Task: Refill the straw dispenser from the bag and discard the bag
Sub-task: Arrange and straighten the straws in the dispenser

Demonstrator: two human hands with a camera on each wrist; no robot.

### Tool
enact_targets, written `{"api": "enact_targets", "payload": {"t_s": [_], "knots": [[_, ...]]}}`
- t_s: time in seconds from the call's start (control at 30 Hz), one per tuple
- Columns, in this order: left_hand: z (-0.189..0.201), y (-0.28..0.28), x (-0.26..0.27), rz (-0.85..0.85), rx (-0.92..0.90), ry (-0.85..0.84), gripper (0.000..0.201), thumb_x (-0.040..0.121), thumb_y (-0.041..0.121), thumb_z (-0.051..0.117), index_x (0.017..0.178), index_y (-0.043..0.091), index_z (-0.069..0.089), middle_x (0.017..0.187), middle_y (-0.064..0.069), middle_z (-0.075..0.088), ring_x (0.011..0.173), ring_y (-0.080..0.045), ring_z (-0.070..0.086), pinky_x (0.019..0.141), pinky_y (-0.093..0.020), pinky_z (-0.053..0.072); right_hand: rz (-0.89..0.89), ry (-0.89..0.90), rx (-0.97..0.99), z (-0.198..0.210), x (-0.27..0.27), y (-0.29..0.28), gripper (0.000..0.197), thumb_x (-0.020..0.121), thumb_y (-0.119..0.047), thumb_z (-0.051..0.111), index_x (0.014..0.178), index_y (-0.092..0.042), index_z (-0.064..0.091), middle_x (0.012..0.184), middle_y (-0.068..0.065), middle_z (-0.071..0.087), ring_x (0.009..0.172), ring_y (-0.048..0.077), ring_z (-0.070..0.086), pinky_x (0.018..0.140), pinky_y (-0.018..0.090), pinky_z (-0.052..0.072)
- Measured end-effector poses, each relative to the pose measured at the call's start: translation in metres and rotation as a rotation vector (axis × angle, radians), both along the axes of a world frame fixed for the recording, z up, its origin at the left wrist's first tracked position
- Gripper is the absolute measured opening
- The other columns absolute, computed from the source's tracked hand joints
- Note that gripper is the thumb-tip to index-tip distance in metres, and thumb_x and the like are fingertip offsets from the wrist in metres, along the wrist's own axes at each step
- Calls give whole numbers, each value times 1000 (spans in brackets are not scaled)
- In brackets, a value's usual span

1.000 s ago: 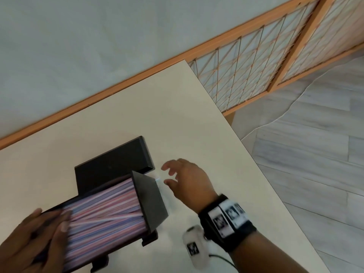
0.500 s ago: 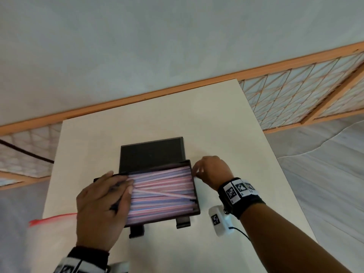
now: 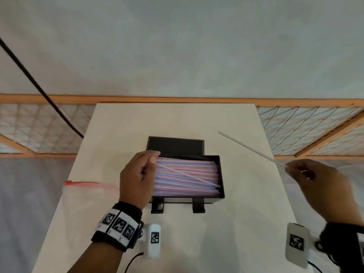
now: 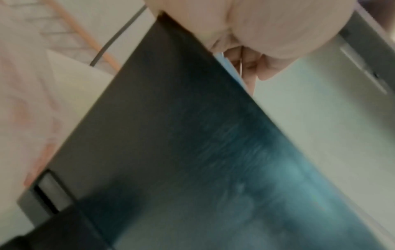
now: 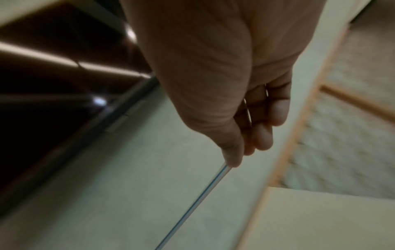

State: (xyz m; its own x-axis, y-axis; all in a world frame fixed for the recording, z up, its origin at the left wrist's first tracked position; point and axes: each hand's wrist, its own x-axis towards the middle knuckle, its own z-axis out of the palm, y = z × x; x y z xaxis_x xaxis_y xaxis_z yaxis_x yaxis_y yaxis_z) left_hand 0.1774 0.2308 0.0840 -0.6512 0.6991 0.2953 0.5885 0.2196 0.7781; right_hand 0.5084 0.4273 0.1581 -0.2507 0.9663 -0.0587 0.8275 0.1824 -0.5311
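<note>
The black straw dispenser (image 3: 221, 174) stands mid-table with its lid (image 3: 175, 145) folded back. It is packed with pink and blue straws (image 3: 187, 184), and one white straw lies slantwise on top. My left hand (image 3: 151, 162) holds the dispenser's left end, its fingers curled over the side wall (image 4: 192, 135) against the straw ends. My right hand (image 3: 291, 169) is raised to the right of the dispenser. It pinches a single straw (image 3: 250, 148) by one end, and the straw (image 5: 192, 206) points away to the far left. The clear bag (image 3: 84, 194) with a red zip lies at the table's left edge.
The pale table (image 3: 246, 223) is narrow, with floor dropping away on both sides. A wood-framed lattice screen (image 3: 315, 125) runs along the wall behind it. A black cable (image 3: 39, 85) hangs at the far left.
My right hand has left the dispenser's right end and swung out to the right, now holding one straw in the air. My left hand stays at the left end.
</note>
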Motion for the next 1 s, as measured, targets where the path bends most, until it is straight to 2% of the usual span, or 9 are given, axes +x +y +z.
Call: {"api": "enact_targets", "payload": {"t_s": [0.1,0.2,0.27,0.33,0.43,0.63,0.73,0.87,1.0], "knots": [[8,-10,-8,62,148,-290,27,103,20,45,117,16,69,115,6,71,102,-2,66,86,-12,48,170,75,128,38,-33,-28,9,87,-20,77,87,-29,76,82,-15,70,74,-1,63,64,12,41],[10,-21,-18,32,191,-377,29,104,21,42,119,14,67,119,6,71,113,-2,63,95,-9,44,409,77,164,34,-80,-48,7,87,-20,74,86,-27,75,81,-14,70,76,1,64,65,10,46],[8,-28,-24,-18,160,-383,34,102,31,41,122,17,65,123,10,68,118,0,60,96,-6,41,514,9,101,15,-111,-54,11,91,-17,73,89,-27,75,87,-11,72,74,4,64,71,19,50],[4,-35,-28,-85,98,-378,43,98,44,39,129,22,61,129,13,64,122,4,56,97,-3,37,571,-87,4,-4,-136,-61,11,92,-15,69,94,-24,76,96,-6,72,83,13,65,78,28,50],[0,-41,-26,-164,-3,-304,51,97,51,35,136,25,55,134,13,58,123,7,53,97,-3,37,651,-224,-87,-16,-157,-71,14,91,-22,70,104,-24,74,110,-3,68,102,17,64,88,29,49],[-9,-39,-6,-220,-67,-215,53,99,48,30,142,24,50,150,9,47,139,-2,42,116,-26,35,771,-307,-16,-7,-184,-78,54,87,-43,75,136,-27,59,136,-5,59,119,16,61,100,33,48],[-9,-35,1,-255,-54,-196,53,101,44,30,146,24,46,151,8,46,139,-10,43,117,-33,36,844,-435,-57,-12,-198,-80,74,82,-49,78,145,-24,49,142,-3,55,122,19,60,103,37,48],[-9,-33,-6,-199,44,-223,42,103,25,37,143,19,49,146,5,50,134,-9,48,112,-25,39,854,-522,-59,-14,-202,-80,79,79,-58,75,145,-24,47,135,1,56,116,22,61,100,39,50],[-11,-36,-14,-94,81,-224,39,102,21,38,139,17,50,138,3,52,127,-2,50,105,-12,39,887,-453,-70,-17,-207,-77,82,83,-59,72,149,-23,40,140,2,54,120,23,59,102,40,50]]}}
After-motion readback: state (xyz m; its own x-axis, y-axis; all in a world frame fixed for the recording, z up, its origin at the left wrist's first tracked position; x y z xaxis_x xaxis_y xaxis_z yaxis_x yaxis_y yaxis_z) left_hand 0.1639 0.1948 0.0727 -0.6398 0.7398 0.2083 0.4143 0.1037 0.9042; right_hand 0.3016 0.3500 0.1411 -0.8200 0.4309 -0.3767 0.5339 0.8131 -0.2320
